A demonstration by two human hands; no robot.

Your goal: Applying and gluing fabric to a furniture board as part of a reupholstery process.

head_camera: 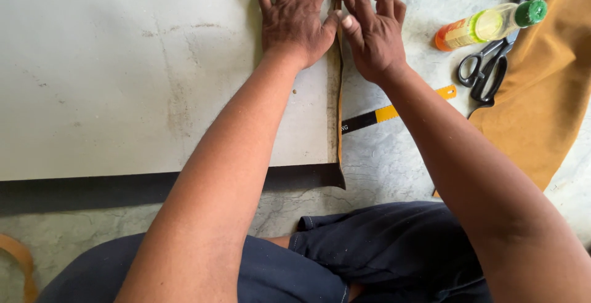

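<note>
here, left hand [294,20] flat, open on the grey board [123,75]; right hand [369,29] fingers spread, pressing the tan strip [338,93] along the board's right edge. press evenly, working along it.

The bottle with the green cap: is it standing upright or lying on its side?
Lying on its side. The bottle rests lengthwise on the floor, cap pointing right, beside the scissors.

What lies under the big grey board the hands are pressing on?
A dark sheet shows past the grey board along its near edge, and a tan strip folds up along its right edge, under the left hand and right hand. The rest is covered.
</note>
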